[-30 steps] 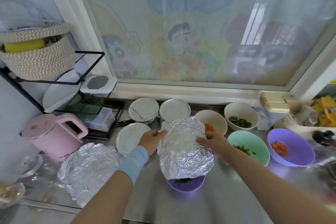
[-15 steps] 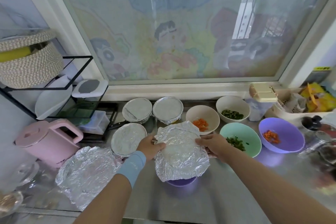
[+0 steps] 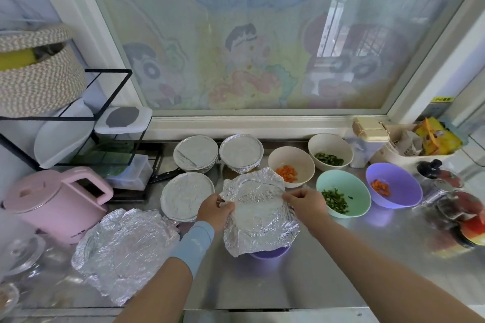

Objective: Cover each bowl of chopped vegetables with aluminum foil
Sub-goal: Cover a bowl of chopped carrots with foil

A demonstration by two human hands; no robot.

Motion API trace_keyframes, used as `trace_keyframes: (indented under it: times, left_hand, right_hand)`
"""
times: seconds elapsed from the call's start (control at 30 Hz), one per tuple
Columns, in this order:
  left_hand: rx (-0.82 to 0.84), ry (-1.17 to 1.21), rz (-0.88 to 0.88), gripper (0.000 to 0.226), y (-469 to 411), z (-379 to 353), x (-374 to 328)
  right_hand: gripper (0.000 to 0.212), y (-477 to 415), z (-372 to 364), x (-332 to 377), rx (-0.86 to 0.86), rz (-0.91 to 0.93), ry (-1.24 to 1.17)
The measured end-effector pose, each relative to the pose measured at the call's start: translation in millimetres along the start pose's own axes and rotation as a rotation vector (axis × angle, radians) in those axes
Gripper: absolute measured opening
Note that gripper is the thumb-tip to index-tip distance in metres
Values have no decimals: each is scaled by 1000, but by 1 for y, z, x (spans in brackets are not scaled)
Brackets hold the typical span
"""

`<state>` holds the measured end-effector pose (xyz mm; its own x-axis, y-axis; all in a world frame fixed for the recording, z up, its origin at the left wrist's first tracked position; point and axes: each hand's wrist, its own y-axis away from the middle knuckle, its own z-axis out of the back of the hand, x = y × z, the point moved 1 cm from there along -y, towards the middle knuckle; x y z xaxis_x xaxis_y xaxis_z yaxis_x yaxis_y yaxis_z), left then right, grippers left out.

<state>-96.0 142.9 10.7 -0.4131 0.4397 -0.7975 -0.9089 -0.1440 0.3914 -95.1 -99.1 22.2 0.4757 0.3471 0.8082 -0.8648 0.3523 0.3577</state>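
Two bare forearms; the left wrist wears a light-blue wristband (image 3: 193, 244) with a small mark, perhaps a logo.

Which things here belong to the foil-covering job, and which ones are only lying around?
For the job:
foil sheet, pinched by left hand and right hand
purple bowl under it
white carrot bowl
white greens bowl
mint bowl
purple carrot bowl
spare foil
foil-covered bowls

Lying about:
pink kettle
woven basket
knife
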Motion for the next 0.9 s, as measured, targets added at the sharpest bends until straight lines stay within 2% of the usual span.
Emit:
trace_keyframes:
  times: [0.13, 0.23, 0.3, 0.37, 0.43, 0.53, 0.63, 0.7, 0.73, 0.8, 0.87, 0.9]
  left_hand:
    - [42, 130, -58, 13, -3, 10, 1]
    - [50, 340, -83, 11, -3, 18, -7]
    - [43, 410, -136, 26, -3, 19, -18]
    - [39, 403, -197, 38, -3, 17, -23]
    - [31, 337, -245, 42, -6, 14, -20]
    - [44, 254, -286, 45, -8, 6, -13]
    - [76, 318, -181, 54, -8, 1, -5]
    - [115, 576, -29, 60, -12, -1, 1]
    - [119, 721, 82, 57, -14, -1, 2]
    - [141, 922, 275, 36, -16, -3, 6]
    - [150, 823, 338, 28, -14, -5, 13]
    - [153, 704, 322, 36, -15, -7, 19]
  right_hand:
    - [9, 4, 3, 6, 71, 56, -44]
    - [10, -1, 15, 14, 61, 80, -113]
    - [14, -3, 23, 21, 95, 61, -188]
    - [27, -4, 27, 25, 231, -49, -392]
    - [28, -5, 30, 22, 350, -161, -521]
    - [21, -11, 30, 8, 386, -145, -427]
    - [18, -15, 28, -6, 342, -92, -259]
    - [19, -16, 25, -14, 370, -84, -219]
    - [22, -17, 23, -17, 376, -74, -191]
    - [28, -18, 21, -22, 367, -63, -113]
    - [35, -19, 17, -28, 345, -63, -35]
    - [35, -20, 16, -31, 326, -66, -6]
